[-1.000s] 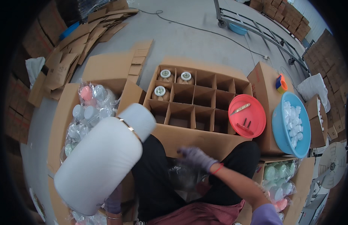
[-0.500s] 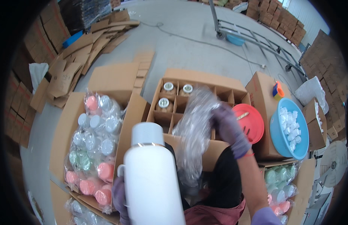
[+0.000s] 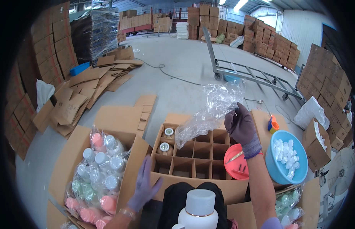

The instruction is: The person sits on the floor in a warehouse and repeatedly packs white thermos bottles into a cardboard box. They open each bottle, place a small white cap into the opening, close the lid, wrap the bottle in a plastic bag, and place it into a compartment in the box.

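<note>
My right hand (image 3: 242,128), in a purple glove, is closed on a crumpled clear plastic bag (image 3: 212,110) and holds it up over a divided carton (image 3: 208,182). My left hand (image 3: 145,187), gloved alike, has its fingers spread beside the carton's near left corner and holds nothing. Between my thighs stands a white vacuum flask (image 3: 198,217) with a pale grey cap, its lower part out of view. Two jar-like items (image 3: 165,148) with round white tops sit in the carton's left cells; the bag hides some far cells.
On the left, an open carton (image 3: 137,168) holds several bagged bottles with pink, grey and green caps. To the right are a red bowl (image 3: 238,174) with small tools, a blue basin (image 3: 305,164) of white caps and a tape dispenser (image 3: 273,124). Flattened cardboard (image 3: 76,108) lies farther left.
My left hand has let go of the flask, which has dropped lower between my thighs. My right hand has raised the plastic bag away from my lap. The view has tilted up.
</note>
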The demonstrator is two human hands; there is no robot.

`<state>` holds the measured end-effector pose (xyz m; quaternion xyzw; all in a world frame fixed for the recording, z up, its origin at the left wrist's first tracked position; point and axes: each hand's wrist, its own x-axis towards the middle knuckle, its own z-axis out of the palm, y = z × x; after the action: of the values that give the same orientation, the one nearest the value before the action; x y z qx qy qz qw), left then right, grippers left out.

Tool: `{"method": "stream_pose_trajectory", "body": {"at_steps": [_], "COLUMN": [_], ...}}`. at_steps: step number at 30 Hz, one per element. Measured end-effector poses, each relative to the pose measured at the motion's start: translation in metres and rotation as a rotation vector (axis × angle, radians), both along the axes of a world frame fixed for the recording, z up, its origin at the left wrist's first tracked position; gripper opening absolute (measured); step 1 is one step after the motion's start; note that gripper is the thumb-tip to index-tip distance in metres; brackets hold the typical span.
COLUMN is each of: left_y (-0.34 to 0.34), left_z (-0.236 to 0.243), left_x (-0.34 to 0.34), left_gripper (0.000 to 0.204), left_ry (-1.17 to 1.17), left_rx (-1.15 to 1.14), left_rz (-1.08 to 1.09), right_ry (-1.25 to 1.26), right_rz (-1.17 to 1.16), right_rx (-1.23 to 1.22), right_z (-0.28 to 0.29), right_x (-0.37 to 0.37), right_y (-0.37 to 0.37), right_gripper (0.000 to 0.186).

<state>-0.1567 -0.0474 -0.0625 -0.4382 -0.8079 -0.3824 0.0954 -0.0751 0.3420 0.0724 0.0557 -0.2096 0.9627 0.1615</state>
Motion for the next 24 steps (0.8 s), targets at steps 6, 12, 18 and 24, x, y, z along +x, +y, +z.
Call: {"method": "stream_pose_trajectory", "body": {"at_steps": [6, 12, 18, 24], "left_y": [0.129, 0.161, 0.102, 0.042], "left_z": [-0.061, 0.024, -0.031, 0.000], "left_x": [-0.103, -0.045, -0.024, 0.045], "left_gripper": [0.115, 0.033, 0.030, 0.027], "left_ry": [-0.163, -1.090, -0.641, -0.979], "left_rx": [0.182, 0.685, 0.365, 0.325], "left_rz": [-0.126, -0.203, -0.197, -0.006], "right_ry": [0.105, -0.087, -0.537, -0.877], "right_rz": [-0.003, -0.525, -0.553, -0.787], "right_rx": [-0.056, 1.116, 1.791, 1.753], "right_z": [0.040, -0.021, -0.159, -0.186], "right_x": [-0.028, -0.038, 0.021, 0.097], "right_y": [0.012, -0.029, -0.054, -0.083], "right_gripper": [0.027, 0.099, 0.051, 0.035]}}
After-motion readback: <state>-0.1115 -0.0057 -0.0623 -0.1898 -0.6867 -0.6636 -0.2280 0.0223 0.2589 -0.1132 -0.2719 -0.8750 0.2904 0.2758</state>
